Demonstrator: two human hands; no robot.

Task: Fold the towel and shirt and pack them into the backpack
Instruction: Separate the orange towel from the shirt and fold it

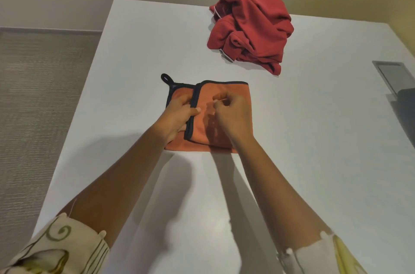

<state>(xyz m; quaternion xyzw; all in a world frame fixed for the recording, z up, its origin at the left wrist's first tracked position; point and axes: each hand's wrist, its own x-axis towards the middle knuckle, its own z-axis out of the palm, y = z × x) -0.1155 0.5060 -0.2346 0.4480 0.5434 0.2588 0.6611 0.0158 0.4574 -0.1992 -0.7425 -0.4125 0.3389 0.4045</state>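
**Left hand (177, 116) grips towel (238, 94) edge; right hand (231, 114) pinches a pale strand (221, 100)**

1. Grip. My left fingers are tucked under the dark-bound edge of the towel's upper fold, with the thumb lying on top of that edge, so the hand is closed on the towel. My right fingers are curled, and the fingertips pinch a thin pale strand just above the orange cloth. I cannot tell what the strand is.

2. Task items. The towel lies folded flat on the white table (134, 71), near its middle. It is orange with dark binding, and a dark hanging loop (166, 77) sticks out at its far left corner. The red shirt (251, 22) sits in a crumpled heap at the far right of the table, well apart from the towel.

3. Surroundings. A grey-framed panel (388, 71) stands beyond the table's right edge, with a dark shape (404, 98) just beside it that I cannot identify. Grey textured floor (33, 94) shows to the left. My sleeves are cream, and the left sleeve (56, 246) carries green swirls.

4. Obstructions. My right hand and wrist cover the towel's near right part, and my left hand hides part of the lower layer. Both arms cast shadows across the near table.

5. Markings. Pale strips (226, 55) edge the shirt. They are too small for me to tell whether they bear print.
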